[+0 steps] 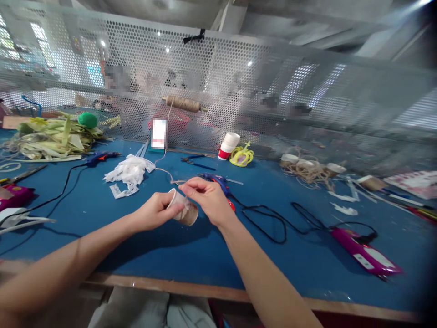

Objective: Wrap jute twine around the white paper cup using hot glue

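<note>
My left hand (155,212) is closed round a small paper cup (186,210) held on its side above the blue table (191,255); twine covers part of the cup. My right hand (208,196) pinches a strand of twine (163,171) at the cup's rim. The strand runs up and back to a twine spool (184,105) mounted on the perforated metal screen (239,82).
A blue glue gun (218,181) lies just behind my hands, its black cord (273,221) looping right to a pink power strip (365,255). White lace (129,173), pliers (194,160), stacked cups (228,146), twine-wrapped cups (307,167) and dried leaves (51,136) lie farther back.
</note>
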